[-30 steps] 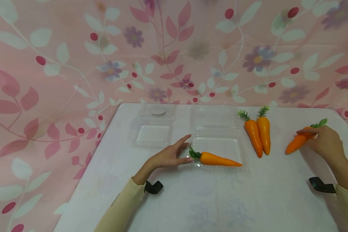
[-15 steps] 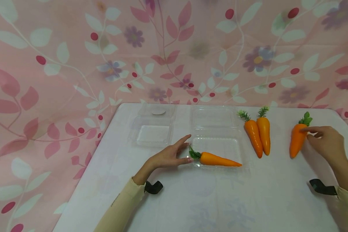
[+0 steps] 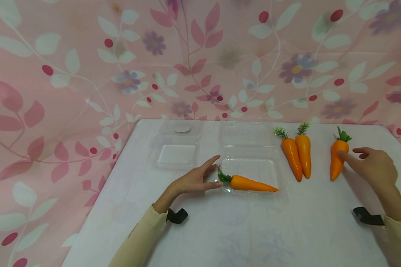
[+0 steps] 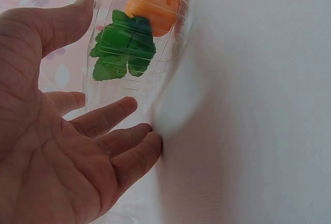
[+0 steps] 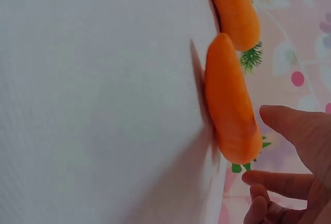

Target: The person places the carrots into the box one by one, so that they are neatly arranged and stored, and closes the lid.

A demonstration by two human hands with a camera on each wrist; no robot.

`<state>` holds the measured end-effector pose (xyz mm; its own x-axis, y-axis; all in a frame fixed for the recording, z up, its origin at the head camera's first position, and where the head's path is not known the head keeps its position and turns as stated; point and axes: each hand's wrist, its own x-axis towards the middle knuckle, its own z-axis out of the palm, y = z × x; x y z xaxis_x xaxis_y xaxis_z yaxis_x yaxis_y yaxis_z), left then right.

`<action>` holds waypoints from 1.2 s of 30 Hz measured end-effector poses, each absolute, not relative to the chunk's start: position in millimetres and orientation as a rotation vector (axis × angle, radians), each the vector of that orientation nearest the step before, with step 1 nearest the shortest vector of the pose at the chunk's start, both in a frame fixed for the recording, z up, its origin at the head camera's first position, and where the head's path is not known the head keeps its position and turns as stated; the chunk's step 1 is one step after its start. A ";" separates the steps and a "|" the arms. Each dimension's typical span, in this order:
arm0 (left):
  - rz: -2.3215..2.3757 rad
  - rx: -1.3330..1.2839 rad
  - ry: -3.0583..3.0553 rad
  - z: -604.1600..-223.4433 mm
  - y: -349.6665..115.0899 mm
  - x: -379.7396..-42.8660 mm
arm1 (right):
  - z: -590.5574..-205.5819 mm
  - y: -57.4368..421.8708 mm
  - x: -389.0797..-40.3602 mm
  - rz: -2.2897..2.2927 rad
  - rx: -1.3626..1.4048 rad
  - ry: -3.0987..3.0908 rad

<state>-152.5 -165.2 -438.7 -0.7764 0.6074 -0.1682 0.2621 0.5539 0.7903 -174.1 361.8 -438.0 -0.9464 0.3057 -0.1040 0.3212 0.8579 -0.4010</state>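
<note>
Right hand [image 3: 375,167] parted, gripping nothing, beside broad-leaved carrot [image 3: 335,164] toward table's [image 3: 314,226] far right corner — touch lightly at thick end, lest it roll; left hand [image 3: 194,180] loosely spread, empty, by clear clamshell container [image 3: 254,167] — avoid jogging it

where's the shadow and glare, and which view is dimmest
Head view: glints on the clear box by the left hand; left wrist view: pale streaks on the box, soft shadow on the table; right wrist view: dimmest, dark shadow beside the nearest carrot.
</note>
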 end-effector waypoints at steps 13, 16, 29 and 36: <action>1.100 0.704 2.365 -440.4 -165.5 -152.7 | -442.9 357.4 -178.6 -0.648 0.506 2.914; 1.105 0.705 2.362 -439.5 -165.6 -152.6 | -441.9 357.3 -179.3 -0.646 0.497 2.900; 1.095 0.693 2.360 -438.9 -165.3 -153.0 | -443.9 358.9 -180.8 -0.710 0.487 2.913; 1.101 0.692 2.359 -437.4 -165.5 -151.9 | -438.1 359.2 -178.0 -0.704 0.409 2.940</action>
<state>-151.9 -165.5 -437.4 -0.7756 0.6050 -0.1801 0.2506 0.5570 0.7918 -178.0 359.2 -438.1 -0.9600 0.2367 -0.1494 0.2787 0.8578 -0.4318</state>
